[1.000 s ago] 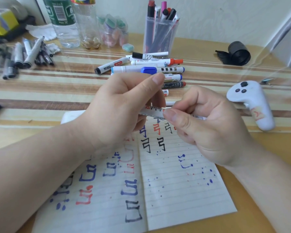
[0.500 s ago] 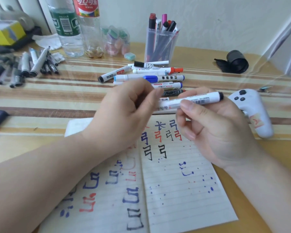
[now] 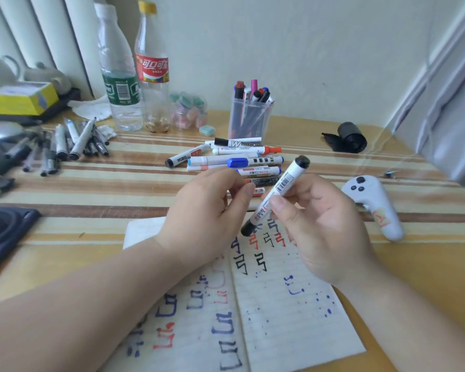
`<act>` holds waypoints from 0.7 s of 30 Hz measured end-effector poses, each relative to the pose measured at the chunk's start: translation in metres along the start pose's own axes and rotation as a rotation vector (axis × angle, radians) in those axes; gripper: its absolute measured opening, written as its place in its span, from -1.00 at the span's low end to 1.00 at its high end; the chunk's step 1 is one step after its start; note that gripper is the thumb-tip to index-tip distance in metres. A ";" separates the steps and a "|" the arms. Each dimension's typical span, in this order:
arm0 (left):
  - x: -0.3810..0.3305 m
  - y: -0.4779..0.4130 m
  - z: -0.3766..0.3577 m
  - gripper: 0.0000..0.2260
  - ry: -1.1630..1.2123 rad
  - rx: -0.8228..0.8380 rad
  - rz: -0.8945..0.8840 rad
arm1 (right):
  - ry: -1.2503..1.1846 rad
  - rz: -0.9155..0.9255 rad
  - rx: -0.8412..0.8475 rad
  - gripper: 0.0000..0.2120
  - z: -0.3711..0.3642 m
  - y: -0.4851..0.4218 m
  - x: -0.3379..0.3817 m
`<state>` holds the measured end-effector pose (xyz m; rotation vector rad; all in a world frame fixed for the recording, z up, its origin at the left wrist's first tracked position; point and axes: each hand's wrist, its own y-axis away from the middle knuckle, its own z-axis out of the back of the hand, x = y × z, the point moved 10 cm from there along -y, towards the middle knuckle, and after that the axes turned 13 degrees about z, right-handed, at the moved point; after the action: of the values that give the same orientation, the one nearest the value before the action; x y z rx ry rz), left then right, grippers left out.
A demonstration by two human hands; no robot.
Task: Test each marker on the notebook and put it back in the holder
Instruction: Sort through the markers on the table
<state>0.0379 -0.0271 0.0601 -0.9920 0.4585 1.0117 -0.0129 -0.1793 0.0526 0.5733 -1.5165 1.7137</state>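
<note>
The right hand (image 3: pixel 328 224) pinches the marker (image 3: pixel 285 183) round the middle of its barrel, thumb on the near side and fingers curled behind it. The marker is held clear of the page at a slant: its black cap (image 3: pixel 249 228) points down and left just above the far edge of the notebook (image 3: pixel 293 318), and its black rear end points up toward the far side. With the cap on and the tip off the paper, this marker looks tested, and a mid-barrel hold would suit carrying it to the holder (image 3: pixel 249 122), which stands well apart at the far side of the table (image 3: pixel 91 183), already holding several pens.

The left hand (image 3: pixel 207 213) hovers just to the left of the marker, not touching it. Its fingers are loosely curled with the thumb drawn toward them, and nothing shows between them. It is probably free because capping needs no more help.

Between the hands and the holder lie the loose markers (image 3: pixel 236 162), seemingly waiting their turn. A white controller (image 3: pixel 373 208) lies to the right.

Half a second ago the marker lay almost level, with the left fingers at its cap end. Now it has swung steeply up at the rear, and the left hand has let go
</note>
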 end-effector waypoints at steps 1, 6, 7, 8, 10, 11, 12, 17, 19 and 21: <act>0.002 0.000 0.001 -0.81 0.010 -0.008 0.015 | 0.055 0.011 0.013 -0.92 -0.004 0.002 0.002; 0.020 -0.003 0.002 -0.77 0.093 0.008 0.178 | 0.166 -0.104 0.109 -0.86 -0.025 0.012 -0.009; 0.022 -0.004 0.003 -0.77 0.121 0.010 0.210 | 0.176 -0.136 0.114 -0.86 -0.025 0.013 -0.013; 0.024 -0.004 0.004 -0.77 0.145 0.009 0.236 | 0.186 -0.167 0.124 -0.86 -0.025 0.014 -0.017; 0.028 -0.005 0.006 -0.76 0.177 0.010 0.279 | 0.199 -0.221 0.165 -0.85 -0.024 0.014 -0.022; 0.031 -0.005 0.006 -0.76 0.186 0.010 0.297 | 0.199 -0.241 0.187 -0.85 -0.023 0.012 -0.023; 0.033 -0.004 0.006 -0.76 0.191 0.010 0.310 | 0.202 -0.247 0.205 -0.85 -0.022 0.008 -0.022; 0.037 -0.004 0.005 -0.83 0.202 0.004 0.336 | 0.269 -0.178 0.186 -0.89 -0.008 -0.044 -0.001; 0.038 -0.006 0.005 -0.86 0.203 -0.002 0.344 | 0.314 -0.122 0.152 -0.87 -0.003 -0.074 0.007; 0.038 -0.007 0.004 -0.87 0.198 -0.002 0.351 | 0.366 -0.062 0.094 -0.76 0.005 -0.107 0.008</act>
<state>0.0617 -0.0060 0.0378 -1.0394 0.8165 1.2306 0.0647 -0.1819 0.1272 0.3267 -1.1543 1.7369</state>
